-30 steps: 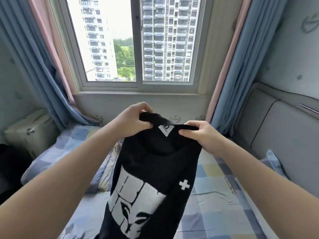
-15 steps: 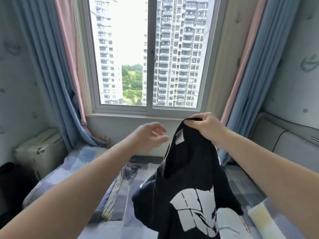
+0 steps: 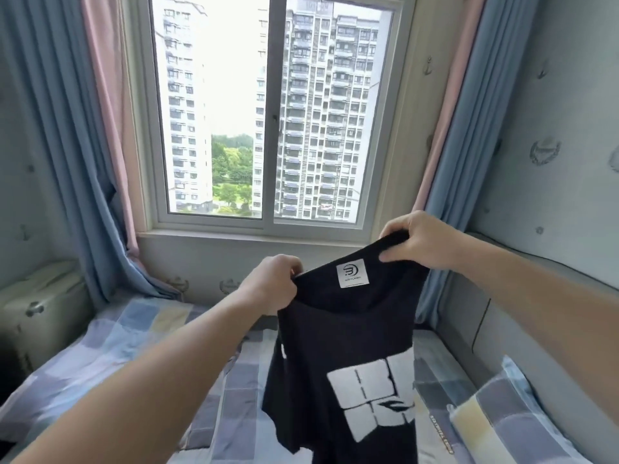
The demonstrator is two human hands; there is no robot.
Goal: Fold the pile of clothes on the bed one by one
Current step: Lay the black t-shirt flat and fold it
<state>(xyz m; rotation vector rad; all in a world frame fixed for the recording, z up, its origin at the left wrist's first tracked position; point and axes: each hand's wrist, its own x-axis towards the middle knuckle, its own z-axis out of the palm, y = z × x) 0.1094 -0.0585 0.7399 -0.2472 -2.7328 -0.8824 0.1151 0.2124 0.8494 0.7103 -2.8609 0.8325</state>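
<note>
Above checkered bed, window behind, hands grip black shirt.

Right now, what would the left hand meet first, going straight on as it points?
Beyond the shirt it grips, the left hand would likely meet the wall under the window; depth unclear.

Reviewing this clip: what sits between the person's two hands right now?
In the head view, the neckline of the black T-shirt spans from left hand to right hand, with its white label roughly midway. Both hands grip the fabric.
</note>
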